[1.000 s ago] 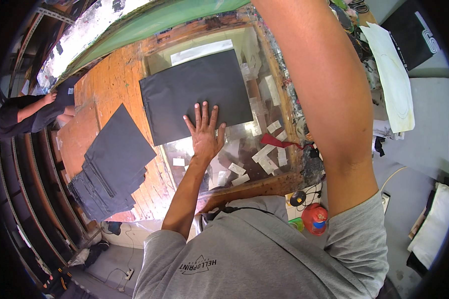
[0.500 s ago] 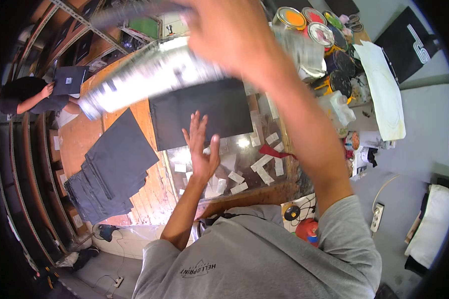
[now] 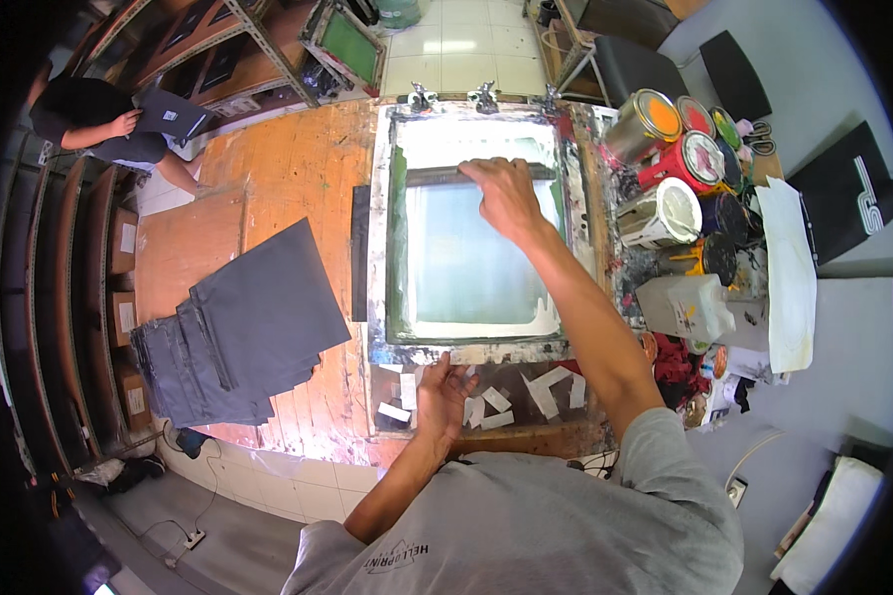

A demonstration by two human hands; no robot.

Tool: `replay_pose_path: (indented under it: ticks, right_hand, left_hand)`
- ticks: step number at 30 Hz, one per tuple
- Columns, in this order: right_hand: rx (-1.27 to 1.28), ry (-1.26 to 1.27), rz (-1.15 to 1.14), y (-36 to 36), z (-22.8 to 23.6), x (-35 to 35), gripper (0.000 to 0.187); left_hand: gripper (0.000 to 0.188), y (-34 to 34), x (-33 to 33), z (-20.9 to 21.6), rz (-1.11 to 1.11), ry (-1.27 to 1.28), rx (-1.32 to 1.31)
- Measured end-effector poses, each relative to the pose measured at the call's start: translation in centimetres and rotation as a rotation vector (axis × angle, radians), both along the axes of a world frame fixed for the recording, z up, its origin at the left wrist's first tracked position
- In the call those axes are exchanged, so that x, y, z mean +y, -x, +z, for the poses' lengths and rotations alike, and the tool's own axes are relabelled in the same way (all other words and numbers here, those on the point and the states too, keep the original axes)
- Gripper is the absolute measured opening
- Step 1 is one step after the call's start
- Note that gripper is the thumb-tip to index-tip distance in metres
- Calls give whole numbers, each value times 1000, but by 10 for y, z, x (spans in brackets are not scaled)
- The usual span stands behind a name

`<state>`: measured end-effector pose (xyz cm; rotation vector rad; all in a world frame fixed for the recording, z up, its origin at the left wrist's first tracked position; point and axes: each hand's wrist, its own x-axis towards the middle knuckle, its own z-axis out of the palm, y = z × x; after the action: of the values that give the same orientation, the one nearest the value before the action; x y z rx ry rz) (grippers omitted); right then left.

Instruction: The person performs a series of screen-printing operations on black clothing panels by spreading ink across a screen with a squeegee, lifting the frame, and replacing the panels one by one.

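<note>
A framed printing screen (image 3: 379,238) with a pale mesh lies flat on the table before me. My right hand (image 3: 509,196) is closed on the long dark bar of a squeegee (image 3: 435,177), which lies across the far part of the mesh. At the frame's near edge, my left hand (image 3: 445,397) has loosely bent fingers spread apart, with fingertips touching the edge. Part of a black sheet (image 3: 361,253) shows beyond the frame's left side; the screen covers the rest. To the left, several dark sheets (image 3: 268,307) lie in a fanned stack.
Ink cans (image 3: 662,213) and a translucent jug (image 3: 680,305) crowd the right side. Metal clamps (image 3: 483,96) stand at the screen's far edge. White tape pieces (image 3: 496,399) dot the near surface. Another person (image 3: 89,119) holds a dark sheet beside shelves (image 3: 74,297) at far left.
The raised, tilted screen has come down flat over the black sheet. My right hand has come down with the squeegee onto the mesh; my left hand has moved to the near edge.
</note>
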<state>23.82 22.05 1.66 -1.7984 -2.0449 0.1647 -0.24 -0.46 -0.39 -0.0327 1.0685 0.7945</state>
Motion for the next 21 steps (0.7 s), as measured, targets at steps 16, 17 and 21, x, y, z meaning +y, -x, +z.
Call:
replay_pose_path:
  ticks: [16, 17, 21]
  right_hand:
    - [5, 47, -73, 88, 17, -197, 52]
    - [37, 77, -72, 95, 24, -211, 52]
    - [22, 223, -49, 93, 33, -214, 44]
  left_hand:
    - [20, -2, -4, 14, -14, -93, 72]
    - [20, -2, -4, 12, -1, -79, 75]
    - [34, -4, -2, 4, -16, -96, 96]
